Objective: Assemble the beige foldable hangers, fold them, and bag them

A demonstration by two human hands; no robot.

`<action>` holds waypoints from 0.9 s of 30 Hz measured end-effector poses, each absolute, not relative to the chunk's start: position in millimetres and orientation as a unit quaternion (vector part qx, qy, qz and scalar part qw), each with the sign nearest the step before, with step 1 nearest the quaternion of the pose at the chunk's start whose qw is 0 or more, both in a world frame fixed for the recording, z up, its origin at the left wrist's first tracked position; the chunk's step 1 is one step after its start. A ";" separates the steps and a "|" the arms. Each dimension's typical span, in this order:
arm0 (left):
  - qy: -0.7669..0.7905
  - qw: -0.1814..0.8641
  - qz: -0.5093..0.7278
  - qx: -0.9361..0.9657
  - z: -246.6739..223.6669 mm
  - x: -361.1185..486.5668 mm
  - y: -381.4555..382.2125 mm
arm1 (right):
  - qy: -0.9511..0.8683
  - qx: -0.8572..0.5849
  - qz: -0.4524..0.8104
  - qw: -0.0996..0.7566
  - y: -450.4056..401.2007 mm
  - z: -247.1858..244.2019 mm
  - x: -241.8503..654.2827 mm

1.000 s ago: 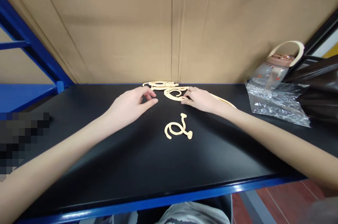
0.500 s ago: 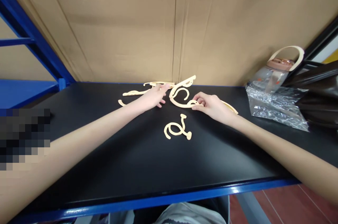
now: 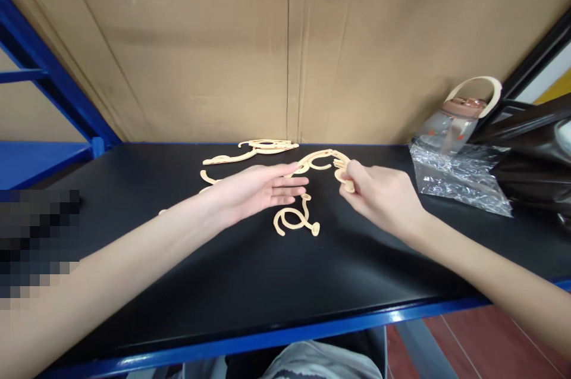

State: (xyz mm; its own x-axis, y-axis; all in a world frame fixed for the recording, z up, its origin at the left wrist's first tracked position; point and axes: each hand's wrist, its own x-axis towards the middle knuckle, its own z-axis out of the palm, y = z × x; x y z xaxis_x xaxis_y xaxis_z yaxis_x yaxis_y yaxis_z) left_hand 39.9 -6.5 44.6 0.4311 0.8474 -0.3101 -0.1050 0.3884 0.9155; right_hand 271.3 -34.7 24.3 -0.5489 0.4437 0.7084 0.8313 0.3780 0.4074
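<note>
My right hand (image 3: 383, 194) is closed around one end of a cream plastic folding hanger (image 3: 314, 157), lifted a little off the tabletop with its hook hanging under the middle. At the hanger's other end is my left hand (image 3: 265, 191), fingers stretched out and thumb close to the arm tip; whether they touch I cannot tell. A smaller cream piece with a curled hook (image 3: 316, 228) lies on the table in front of the hands. Behind my left hand lie more cream hangers (image 3: 241, 157), and another cream piece (image 3: 204, 177) is partly covered by my left forearm.
A clear bottle (image 3: 455, 129) with a pinkish lid and loop handle stands at the right, crinkled clear plastic (image 3: 459, 179) around its base. Cardboard (image 3: 200, 58) closes off the back of the black table (image 3: 250, 284). A blue frame (image 3: 57, 81) rises on the left.
My right hand has raised and turned its end of the hanger, gripping it more fully. My left hand has come nearer and to the right, away from the back hangers, fingers stretched.
</note>
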 end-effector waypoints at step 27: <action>0.427 0.578 0.341 0.606 35.0 73.6 -53.9 | -0.812 -0.447 -0.292 0.236 -75.9 12.1 253.4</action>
